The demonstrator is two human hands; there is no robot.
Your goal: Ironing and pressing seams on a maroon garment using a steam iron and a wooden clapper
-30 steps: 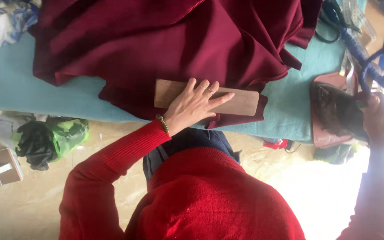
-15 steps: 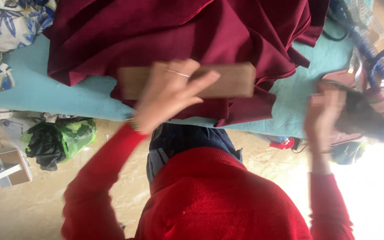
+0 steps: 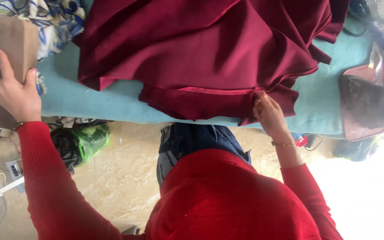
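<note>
Lower centre my red sweater (image 3: 227,195), then my right hand (image 3: 270,116) pinching the hem of the maroon cloth (image 3: 210,53) heaped across the teal table (image 3: 107,100), my left hand (image 3: 10,91) at far left gripping a wooden block (image 3: 14,42) over floral fabric (image 3: 54,18).

We count two hands, the left hand (image 3: 10,91) and the right hand (image 3: 268,114), one wooden block (image 3: 14,49), one dark red cloth (image 3: 205,53), one flowered cloth (image 3: 54,20), one brown bag (image 3: 363,106) and one green bundle (image 3: 85,142).
</note>
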